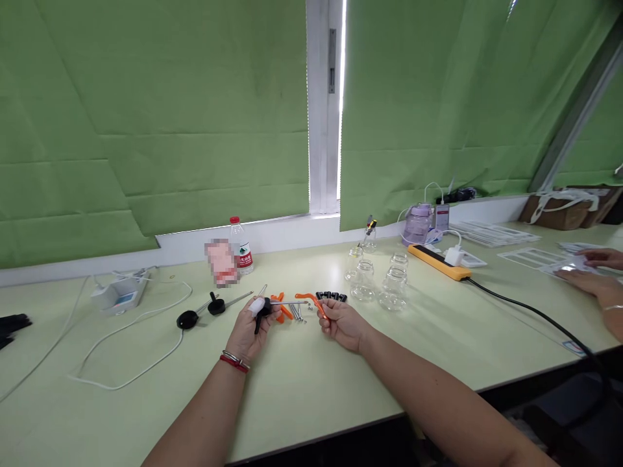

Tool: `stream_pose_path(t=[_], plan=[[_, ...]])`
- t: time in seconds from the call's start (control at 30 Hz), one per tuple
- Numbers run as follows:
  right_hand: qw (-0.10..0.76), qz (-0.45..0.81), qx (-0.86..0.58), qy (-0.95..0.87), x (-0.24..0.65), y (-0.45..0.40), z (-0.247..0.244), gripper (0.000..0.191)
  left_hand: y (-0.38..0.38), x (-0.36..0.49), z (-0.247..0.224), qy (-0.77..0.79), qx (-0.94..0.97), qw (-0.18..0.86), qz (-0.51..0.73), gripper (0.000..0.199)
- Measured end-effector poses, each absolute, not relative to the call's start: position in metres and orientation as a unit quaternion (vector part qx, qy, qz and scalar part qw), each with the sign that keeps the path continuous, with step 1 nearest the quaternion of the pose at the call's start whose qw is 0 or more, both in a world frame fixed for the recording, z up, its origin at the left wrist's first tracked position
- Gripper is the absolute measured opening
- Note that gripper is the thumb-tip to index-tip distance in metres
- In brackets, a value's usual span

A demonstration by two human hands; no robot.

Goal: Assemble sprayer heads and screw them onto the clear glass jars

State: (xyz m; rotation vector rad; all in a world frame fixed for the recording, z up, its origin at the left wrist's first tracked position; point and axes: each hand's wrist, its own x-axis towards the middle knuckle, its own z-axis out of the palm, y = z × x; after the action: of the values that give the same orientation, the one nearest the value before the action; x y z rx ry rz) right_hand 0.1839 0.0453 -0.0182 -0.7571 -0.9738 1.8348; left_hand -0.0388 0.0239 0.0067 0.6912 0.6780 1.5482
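Observation:
My left hand (252, 327), with a white covering on one finger, is closed around a black plastic part with a metal rod (289, 303) that points right. In my right hand (343, 322) is an orange curved crank handle (311, 300), its free end close to the rod's tip. Just behind my hands lie more orange parts (281, 309), loose metal bolts (296, 312) and a row of small black parts (331, 296). To the left rest two other black caps with rods: one nearer (187, 319), one farther (216, 305).
Several clear glass jars (393, 292) stand right of centre, near an orange-black power strip (440, 263). A water bottle (243, 250) and a purple jug (417, 225) are at the back. White cables (131, 387) cross the left side. Another person's hands (591, 283) handle sheets at right.

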Motion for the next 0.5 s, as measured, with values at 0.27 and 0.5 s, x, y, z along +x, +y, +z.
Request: stream_pose_path(t=[0.27, 0.5], plan=[[0.408, 0.765, -0.274, -0.417, 0.1802, 0.0378, -0.0187, 0.024, 0.0203, -0.0289, 0.0049, 0.276, 0.301, 0.644, 0.647, 0.004], [0.391, 0.755, -0.262, -0.456, 0.1792, 0.0376, -0.0223, 0.026, 0.015, -0.0307, 0.0076, 0.259, 0.325, 0.673, 0.612, 0.015]])
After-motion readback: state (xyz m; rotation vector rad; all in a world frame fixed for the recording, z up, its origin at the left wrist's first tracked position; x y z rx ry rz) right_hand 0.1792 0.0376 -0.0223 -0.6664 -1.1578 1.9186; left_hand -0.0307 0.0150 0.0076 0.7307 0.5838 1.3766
